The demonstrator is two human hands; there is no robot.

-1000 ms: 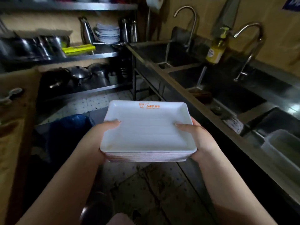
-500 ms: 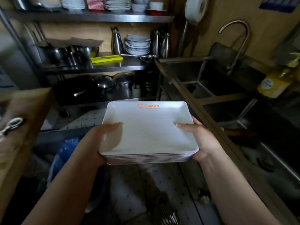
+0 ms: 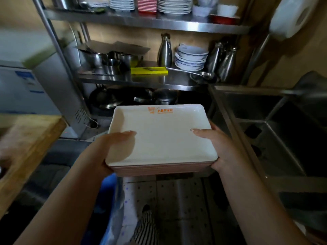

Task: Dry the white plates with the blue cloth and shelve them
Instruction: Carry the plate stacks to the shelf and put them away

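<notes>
A stack of several white rectangular plates (image 3: 162, 138) with an orange logo on the top one is held level in front of me. My left hand (image 3: 113, 145) grips its left edge, thumb on top. My right hand (image 3: 214, 144) grips the right edge the same way. Straight ahead stands a steel shelf rack (image 3: 150, 22); its top shelf carries stacks of white plates (image 3: 174, 4). A blue cloth-like thing (image 3: 109, 209) shows low beneath my left forearm; what it is I cannot make out.
The middle shelf holds a stack of bowls (image 3: 190, 58), steel flasks (image 3: 164, 50), pots and a yellow box (image 3: 149, 70). Pans sit on the lowest shelf. A steel sink (image 3: 276, 124) runs along the right, a wooden counter (image 3: 26, 138) on the left, a paper roll (image 3: 292, 16) upper right.
My view has swung left and up from the sinks toward the shelf rack, which is now closer. Both hands keep the same grip on the plate stack.
</notes>
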